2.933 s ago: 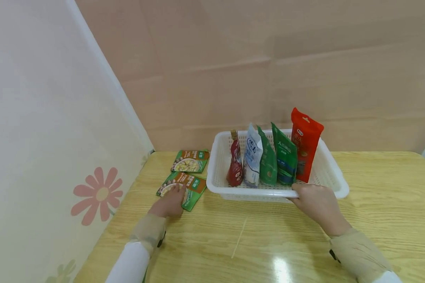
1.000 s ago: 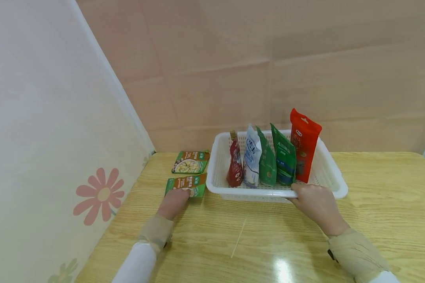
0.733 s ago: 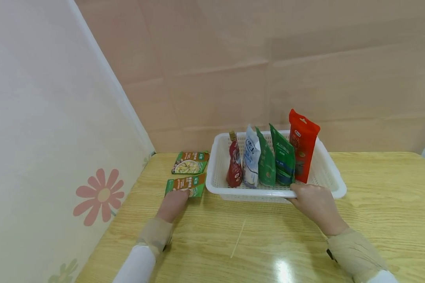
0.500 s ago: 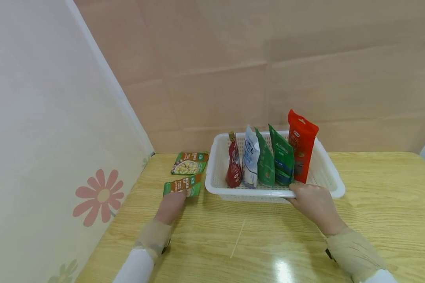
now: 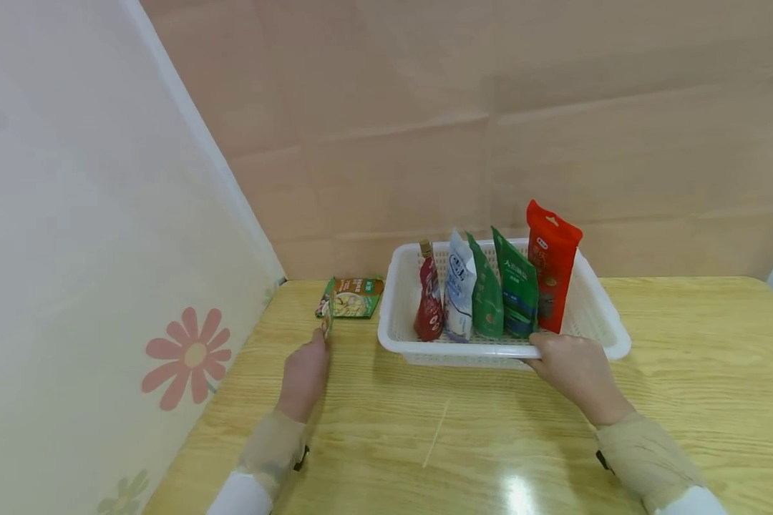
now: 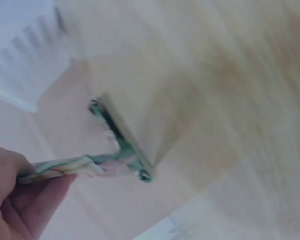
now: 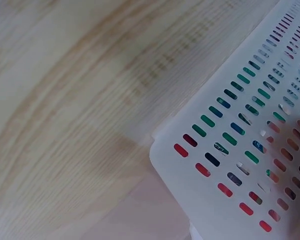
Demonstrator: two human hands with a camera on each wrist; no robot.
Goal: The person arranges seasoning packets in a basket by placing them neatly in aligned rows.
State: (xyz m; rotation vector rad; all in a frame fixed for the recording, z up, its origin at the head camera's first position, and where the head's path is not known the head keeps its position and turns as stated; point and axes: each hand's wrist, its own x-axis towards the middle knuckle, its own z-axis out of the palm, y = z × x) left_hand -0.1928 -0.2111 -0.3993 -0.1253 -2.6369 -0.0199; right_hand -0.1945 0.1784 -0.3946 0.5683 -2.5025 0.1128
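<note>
My left hand (image 5: 305, 375) pinches a green-and-orange food packet (image 5: 328, 315), turned edge-on in the head view. The left wrist view has the thumb and fingers (image 6: 40, 202) closed on one end of this packet (image 6: 55, 169), its far end close to another packet (image 6: 110, 122). That matching packet (image 5: 358, 299), with a bowl of food printed on it, lies at the back left, partly behind the held one. With my right hand (image 5: 576, 372) I grip the front rim of a white plastic basket (image 5: 464, 350). In the right wrist view the slotted basket wall (image 7: 190, 172) fills the right side.
Standing in the basket are a red bottle-shaped pouch (image 5: 429, 300), a white-and-blue bag (image 5: 459, 286), two green bags (image 5: 518, 286) and a tall red bag (image 5: 552, 265). A flowered wall (image 5: 103, 214) borders the wooden table (image 5: 438, 443) on the left; a beige covering (image 5: 425, 129) rises behind.
The left hand drew the nearer packet from lying flat beside the basket, shifted slightly left and turned it up on edge. The right hand kept its hold on the rim.
</note>
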